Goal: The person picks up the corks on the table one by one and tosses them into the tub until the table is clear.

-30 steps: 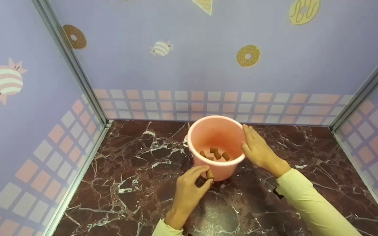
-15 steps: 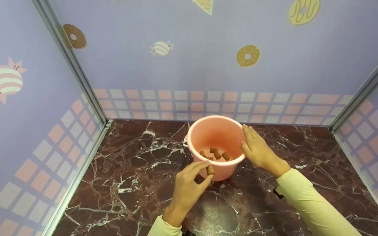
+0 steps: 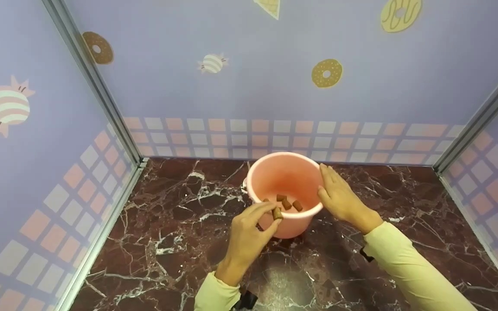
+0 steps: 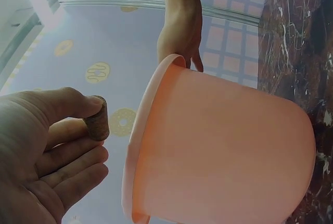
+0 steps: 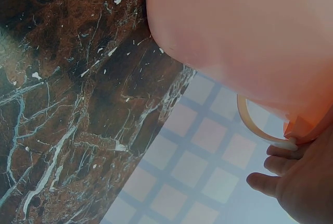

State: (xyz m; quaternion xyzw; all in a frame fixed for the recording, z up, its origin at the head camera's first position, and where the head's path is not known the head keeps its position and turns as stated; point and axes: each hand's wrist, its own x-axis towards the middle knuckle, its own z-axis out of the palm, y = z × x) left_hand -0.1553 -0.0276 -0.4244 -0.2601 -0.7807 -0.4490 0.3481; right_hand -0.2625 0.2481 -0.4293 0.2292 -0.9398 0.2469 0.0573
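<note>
My left hand (image 3: 244, 239) pinches a small brown cork (image 3: 277, 213) between thumb and fingertips, just over the near rim of a pink bucket (image 3: 290, 226). The left wrist view shows the cork (image 4: 97, 121) slightly tilted, apart from the bucket's mouth, with the lower fingers loosely bent. Several similar corks (image 3: 297, 206) lie at the bottom of the bucket, which stands upright. My right hand (image 3: 342, 196) rests on the bucket's right rim, thumb at the edge. Its fingers (image 5: 264, 183) extend fairly straight outside the wall, near the pale handle (image 5: 252, 125).
The bucket stands on a dark red marbled tabletop (image 3: 167, 242), close to the back wall (image 3: 257, 95). Lilac side walls with metal frame strips (image 3: 97, 86) enclose the table on left and right. A dark strap (image 3: 247, 299) sits at the left cuff.
My left hand has risen with the cork from beside the bucket's front wall to its near rim. The right hand and the bucket have stayed in place.
</note>
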